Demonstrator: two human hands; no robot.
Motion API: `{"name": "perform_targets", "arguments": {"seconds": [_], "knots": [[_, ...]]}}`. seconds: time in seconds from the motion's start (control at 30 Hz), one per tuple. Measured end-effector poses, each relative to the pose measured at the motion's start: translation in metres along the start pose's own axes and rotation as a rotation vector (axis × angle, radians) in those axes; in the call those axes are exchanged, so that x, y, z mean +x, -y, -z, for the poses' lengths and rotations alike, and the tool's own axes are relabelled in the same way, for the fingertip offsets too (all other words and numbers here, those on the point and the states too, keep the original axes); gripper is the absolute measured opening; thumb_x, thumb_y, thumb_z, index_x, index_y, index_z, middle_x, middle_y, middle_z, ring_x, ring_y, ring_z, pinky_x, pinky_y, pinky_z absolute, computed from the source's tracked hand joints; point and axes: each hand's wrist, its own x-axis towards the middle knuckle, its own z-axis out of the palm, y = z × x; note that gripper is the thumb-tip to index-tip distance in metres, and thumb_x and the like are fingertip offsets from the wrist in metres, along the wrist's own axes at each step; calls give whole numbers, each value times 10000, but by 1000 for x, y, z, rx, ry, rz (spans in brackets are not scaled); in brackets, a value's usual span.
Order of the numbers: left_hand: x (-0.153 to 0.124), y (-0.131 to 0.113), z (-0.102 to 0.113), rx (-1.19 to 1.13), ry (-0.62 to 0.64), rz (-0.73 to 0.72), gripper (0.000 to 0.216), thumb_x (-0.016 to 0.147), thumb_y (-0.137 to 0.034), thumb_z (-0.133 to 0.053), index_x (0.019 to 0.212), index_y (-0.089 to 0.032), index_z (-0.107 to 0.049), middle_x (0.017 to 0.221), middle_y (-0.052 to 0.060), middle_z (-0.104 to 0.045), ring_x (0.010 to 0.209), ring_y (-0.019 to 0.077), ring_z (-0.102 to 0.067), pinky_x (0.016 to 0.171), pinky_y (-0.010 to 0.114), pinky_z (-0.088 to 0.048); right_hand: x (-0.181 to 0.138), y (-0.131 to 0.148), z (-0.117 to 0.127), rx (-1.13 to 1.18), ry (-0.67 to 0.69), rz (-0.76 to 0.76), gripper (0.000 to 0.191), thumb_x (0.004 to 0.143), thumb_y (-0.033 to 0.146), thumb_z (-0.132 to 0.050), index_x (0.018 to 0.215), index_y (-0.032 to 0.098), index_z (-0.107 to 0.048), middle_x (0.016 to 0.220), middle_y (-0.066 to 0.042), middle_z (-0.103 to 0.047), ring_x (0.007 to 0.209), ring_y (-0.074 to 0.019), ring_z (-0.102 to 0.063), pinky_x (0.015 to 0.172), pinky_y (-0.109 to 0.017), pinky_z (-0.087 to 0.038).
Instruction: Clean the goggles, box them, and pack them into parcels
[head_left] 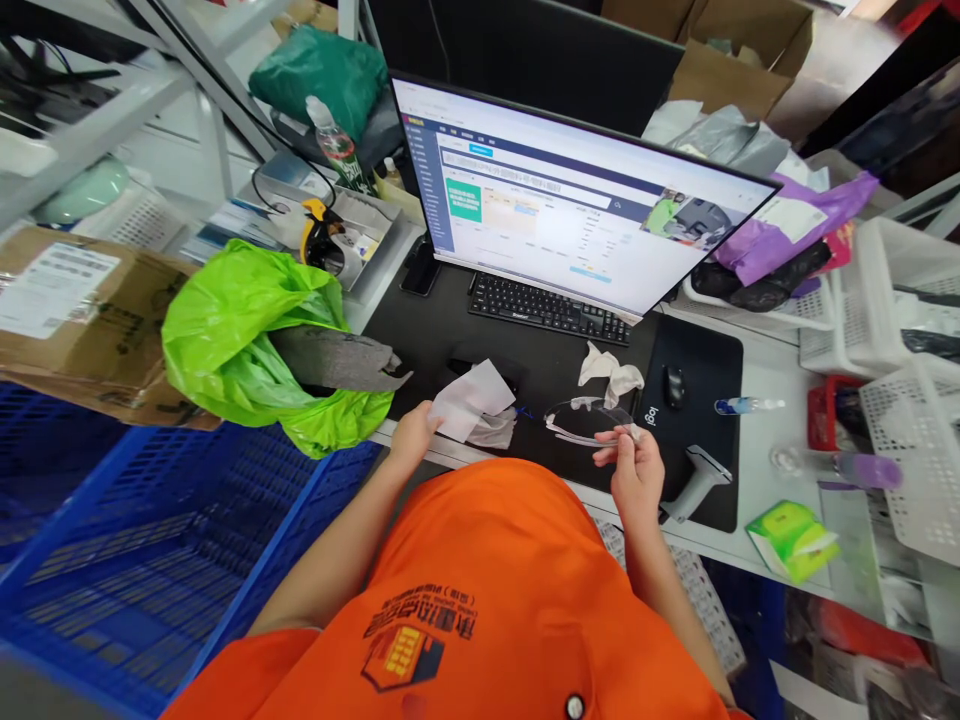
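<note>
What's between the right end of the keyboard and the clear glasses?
Head view: a crumpled white piece, probably tissue, on the black mat, between the keyboard and the clear glasses in the right hand.

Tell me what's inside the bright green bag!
A ragged-ended grey thing pokes out of the open side of the green bag. I can't tell what it is. The plastic covers the rest, so anything deeper inside can't be seen.

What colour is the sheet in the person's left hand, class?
The sheet is white; the head view shows it best.
</note>
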Motion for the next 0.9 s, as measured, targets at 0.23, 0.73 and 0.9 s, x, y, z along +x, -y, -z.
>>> {"name": "perform_targets", "arguments": {"seconds": [0.23,0.73,0.9], "knots": [[-3,-40,-7,381,-147,-440,517,855,-251,-663,1342,-135,-530,1459,257,-455,1349,417,-448,1118,537,-348,-3,-6,8,-242,147,99,314,1011,478,-457,1009,204,-611,857,-63,-769,705,-185,-741,703,-318,-588],[36,-99,-14,175,20,-474,156,836,-258,-648,947,-225,-752,901,75,-725,913,275,-649,856,362,-484,-26,-9,10,-39,15,213,159,1035,385,-428,1020,239,-489,1059,-81,-752,745,-179,-750,740,-368,-601],[8,-109,-3,69,16,-562,226,891,-326,-586,891,-221,-786,975,90,-740,954,270,-637,920,395,-488,-31,-8,5,60,-74,231,151,1027,410,-443,1037,261,-419,1094,-96,-741,782,-202,-756,767,-430,-607]]}}
